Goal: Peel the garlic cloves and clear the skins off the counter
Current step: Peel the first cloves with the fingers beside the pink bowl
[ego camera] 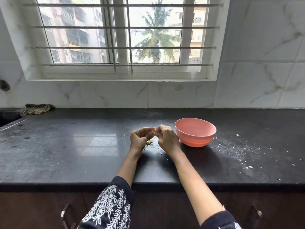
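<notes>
Garlic skins (149, 142) on counter (66, 146) — beneath both hands' grip

I see both hands together above the black counter (66, 146). The left hand (139, 138) and the right hand (166, 138) have curled fingers meeting at something too small to identify. Garlic skins (149, 142) lie under them, and a pink bowl (195, 134) stands just beside the right hand.

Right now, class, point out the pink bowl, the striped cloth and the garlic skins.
pink bowl (195, 141), head view, outer front wall.
striped cloth (35, 109), head view, middle fold.
garlic skins (149, 142), head view, pile between hands.
</notes>
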Tool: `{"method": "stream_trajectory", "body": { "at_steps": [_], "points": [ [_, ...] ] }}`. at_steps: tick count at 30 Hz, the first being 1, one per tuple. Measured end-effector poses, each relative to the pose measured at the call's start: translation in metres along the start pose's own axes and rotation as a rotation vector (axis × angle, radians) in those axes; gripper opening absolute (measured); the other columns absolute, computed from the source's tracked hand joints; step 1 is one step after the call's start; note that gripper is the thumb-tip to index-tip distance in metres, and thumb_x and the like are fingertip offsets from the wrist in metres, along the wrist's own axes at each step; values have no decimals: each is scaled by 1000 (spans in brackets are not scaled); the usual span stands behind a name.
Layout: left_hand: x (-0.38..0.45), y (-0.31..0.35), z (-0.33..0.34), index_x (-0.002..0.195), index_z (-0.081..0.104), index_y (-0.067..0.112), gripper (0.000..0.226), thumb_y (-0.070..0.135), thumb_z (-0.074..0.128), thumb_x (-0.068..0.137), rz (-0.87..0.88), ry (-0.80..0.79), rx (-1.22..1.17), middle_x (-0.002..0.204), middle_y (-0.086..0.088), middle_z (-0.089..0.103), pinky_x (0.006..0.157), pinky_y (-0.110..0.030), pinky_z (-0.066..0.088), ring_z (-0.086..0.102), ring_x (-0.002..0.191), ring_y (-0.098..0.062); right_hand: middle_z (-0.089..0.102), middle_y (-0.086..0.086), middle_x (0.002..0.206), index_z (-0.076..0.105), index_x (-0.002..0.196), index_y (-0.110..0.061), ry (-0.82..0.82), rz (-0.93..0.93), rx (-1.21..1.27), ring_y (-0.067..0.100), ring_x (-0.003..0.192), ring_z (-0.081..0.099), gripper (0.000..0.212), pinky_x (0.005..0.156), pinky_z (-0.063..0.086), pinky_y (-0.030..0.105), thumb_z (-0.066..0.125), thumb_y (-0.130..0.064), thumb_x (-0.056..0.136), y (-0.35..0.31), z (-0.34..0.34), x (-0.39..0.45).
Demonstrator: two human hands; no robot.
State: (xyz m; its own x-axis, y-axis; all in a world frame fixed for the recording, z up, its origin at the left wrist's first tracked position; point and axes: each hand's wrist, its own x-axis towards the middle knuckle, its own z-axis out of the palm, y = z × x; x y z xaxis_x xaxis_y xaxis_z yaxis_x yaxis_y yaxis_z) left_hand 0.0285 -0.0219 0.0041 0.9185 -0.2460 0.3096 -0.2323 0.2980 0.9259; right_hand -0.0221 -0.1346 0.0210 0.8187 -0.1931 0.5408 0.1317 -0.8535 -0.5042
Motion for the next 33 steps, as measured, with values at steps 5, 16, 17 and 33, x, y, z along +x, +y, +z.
{"method": "stream_trajectory", "body": {
  "at_steps": [5,16,17,33],
  "points": [
    [0,1,0,74,73,16,21,-4,69,77,-16,4,-2,73,1,73,73,-30,54,66,70,-14,64,6,95,59,93,-8,-4,9,-1,23,97,51,13,70,35,32,51,-17,92,-1,0,-1],
    [0,3,1,82,65,8,11,-3,65,82,-33,118,-56,62,5,70,66,-16,55,64,60,-4,63,2,85,59,84,-10,68,41,47,21,89,52,18,63,30,28,46,2,82,-2,0,0],
    [0,3,2,81,65,9,11,-2,64,83,-44,123,-74,62,5,70,65,-16,55,64,59,-5,64,2,87,61,86,-10,68,44,41,21,91,53,24,65,32,28,45,5,80,-1,0,0],
    [1,8,5,79,62,5,8,1,61,86,-130,193,-261,57,3,68,56,-14,53,63,53,-2,68,7,91,67,92,-15,35,148,7,24,91,61,17,73,43,30,56,-27,88,5,6,4]
  ]
}}
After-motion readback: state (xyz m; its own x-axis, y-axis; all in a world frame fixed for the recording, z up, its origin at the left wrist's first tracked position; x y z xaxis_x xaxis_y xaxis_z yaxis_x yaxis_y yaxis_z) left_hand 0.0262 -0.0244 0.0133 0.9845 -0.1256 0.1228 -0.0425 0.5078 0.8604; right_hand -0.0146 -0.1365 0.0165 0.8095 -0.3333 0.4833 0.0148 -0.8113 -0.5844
